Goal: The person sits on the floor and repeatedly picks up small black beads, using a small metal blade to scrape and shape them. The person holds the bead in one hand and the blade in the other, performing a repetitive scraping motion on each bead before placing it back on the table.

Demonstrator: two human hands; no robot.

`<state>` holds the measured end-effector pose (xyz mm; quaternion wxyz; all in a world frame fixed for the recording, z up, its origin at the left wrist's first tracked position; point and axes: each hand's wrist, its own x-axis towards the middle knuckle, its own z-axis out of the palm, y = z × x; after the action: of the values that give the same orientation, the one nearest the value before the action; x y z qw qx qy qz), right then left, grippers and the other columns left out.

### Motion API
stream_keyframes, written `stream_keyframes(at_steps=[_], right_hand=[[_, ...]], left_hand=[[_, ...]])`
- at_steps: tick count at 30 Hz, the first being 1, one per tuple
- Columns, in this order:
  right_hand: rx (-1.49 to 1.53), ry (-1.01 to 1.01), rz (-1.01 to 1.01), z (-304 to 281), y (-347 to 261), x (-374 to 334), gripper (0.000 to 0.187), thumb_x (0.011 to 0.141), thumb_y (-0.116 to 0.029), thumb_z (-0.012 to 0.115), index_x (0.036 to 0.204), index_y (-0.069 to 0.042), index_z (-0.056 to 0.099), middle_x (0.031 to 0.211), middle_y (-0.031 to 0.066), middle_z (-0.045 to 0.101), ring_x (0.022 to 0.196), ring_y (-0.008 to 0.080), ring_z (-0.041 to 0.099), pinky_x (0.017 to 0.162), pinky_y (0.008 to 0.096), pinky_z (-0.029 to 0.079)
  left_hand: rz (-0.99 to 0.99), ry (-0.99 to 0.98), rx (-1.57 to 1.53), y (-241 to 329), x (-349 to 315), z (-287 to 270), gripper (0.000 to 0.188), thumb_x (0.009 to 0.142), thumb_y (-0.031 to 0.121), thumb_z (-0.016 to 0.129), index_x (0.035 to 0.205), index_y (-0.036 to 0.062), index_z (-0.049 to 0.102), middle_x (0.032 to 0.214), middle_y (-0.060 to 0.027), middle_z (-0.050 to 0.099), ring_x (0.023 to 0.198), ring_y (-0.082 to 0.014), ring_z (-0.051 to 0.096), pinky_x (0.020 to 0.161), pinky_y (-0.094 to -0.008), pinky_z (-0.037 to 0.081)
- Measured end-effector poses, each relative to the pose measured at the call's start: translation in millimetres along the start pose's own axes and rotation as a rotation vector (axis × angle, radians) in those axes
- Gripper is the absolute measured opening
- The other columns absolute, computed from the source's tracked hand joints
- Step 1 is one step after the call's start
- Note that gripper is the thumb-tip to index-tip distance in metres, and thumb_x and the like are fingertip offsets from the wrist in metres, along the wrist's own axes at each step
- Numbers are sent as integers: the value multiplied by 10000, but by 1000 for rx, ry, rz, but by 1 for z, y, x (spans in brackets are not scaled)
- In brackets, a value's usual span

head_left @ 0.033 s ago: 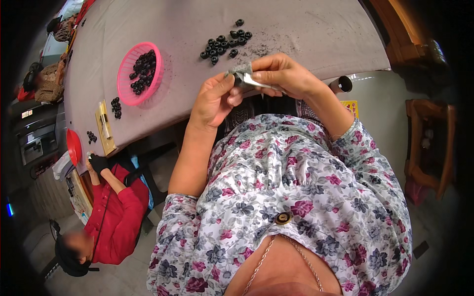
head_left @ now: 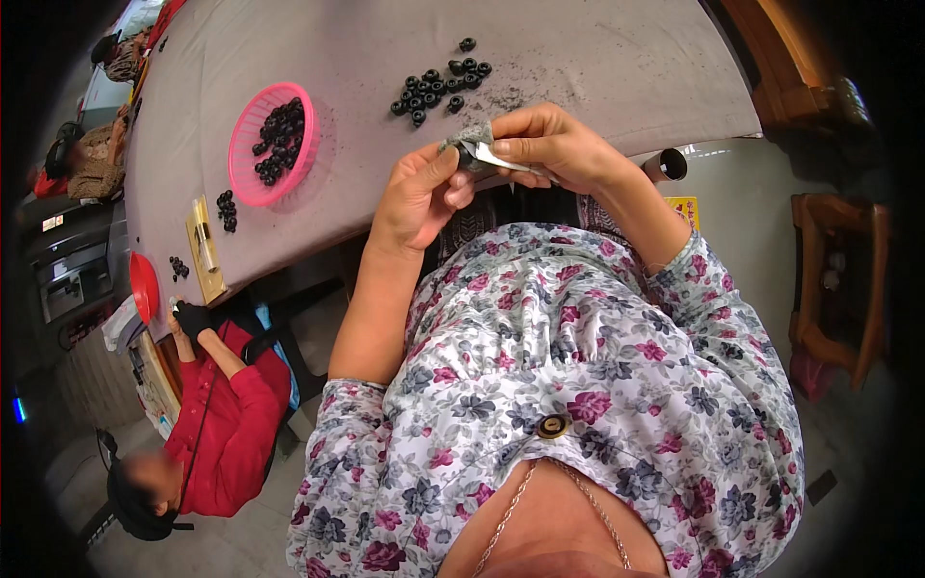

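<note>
Over the table's near edge my two hands meet in front of my body. My left hand (head_left: 424, 188) pinches a small black round piece (head_left: 467, 154) between thumb and fingers, and most of it is hidden. A thin strip (head_left: 496, 157), grey on one face and white on the other, bends around that piece; whether it is paper or cloth I cannot tell. My right hand (head_left: 549, 144) grips this strip between thumb and fingers. Just beyond the hands lies a loose cluster of black rings or beads with holes (head_left: 424, 93), with dark crumbs (head_left: 506, 98) scattered beside it.
A pink plastic basket (head_left: 235, 159) holding black beads stands left on the grey-covered table (head_left: 356, 144). Near it are more beads (head_left: 226, 210), a yellowish board (head_left: 207, 252) and a red dish (head_left: 145, 289). Another person (head_left: 231, 424) works at lower left. A wooden stool (head_left: 800, 289) stands right.
</note>
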<state>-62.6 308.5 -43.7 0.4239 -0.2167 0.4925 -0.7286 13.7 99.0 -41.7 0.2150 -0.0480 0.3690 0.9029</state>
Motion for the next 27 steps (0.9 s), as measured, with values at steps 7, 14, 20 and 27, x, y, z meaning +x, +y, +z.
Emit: stream_keyframes(at_steps=[7, 14, 20, 27], right_hand=[[201, 4, -8, -1, 1, 1, 180, 950, -164, 582, 994, 1, 639, 714, 10, 601, 522, 45, 525, 450, 181, 413], [318, 34, -4, -5, 5, 4, 151, 957, -159, 572, 965, -16, 616, 751, 19, 593, 534, 49, 529, 451, 181, 417], [308, 27, -30, -7, 7, 5, 147, 959, -157, 569, 959, -16, 612, 760, 29, 596, 533, 58, 528, 451, 186, 417], [313, 24, -40, -5, 6, 4, 162, 962, -159, 565, 986, -6, 611, 784, 45, 606, 542, 54, 529, 449, 183, 420]], left_hand=[[13, -10, -84, 1, 4, 3, 221, 921, 207, 640, 999, 1, 618, 725, -13, 538, 607, -91, 472, 556, -225, 398], [116, 156, 176, 10, -6, 5, 193, 918, 202, 643, 962, 14, 640, 745, -16, 592, 618, -83, 504, 566, -210, 408], [649, 741, 1085, 101, -30, -24, 129, 862, 143, 715, 874, 38, 642, 698, 25, 599, 602, -29, 500, 550, -192, 397], [725, 835, 1336, 101, -19, -38, 194, 840, 130, 722, 792, 31, 562, 674, 17, 573, 593, -49, 486, 544, -238, 413]])
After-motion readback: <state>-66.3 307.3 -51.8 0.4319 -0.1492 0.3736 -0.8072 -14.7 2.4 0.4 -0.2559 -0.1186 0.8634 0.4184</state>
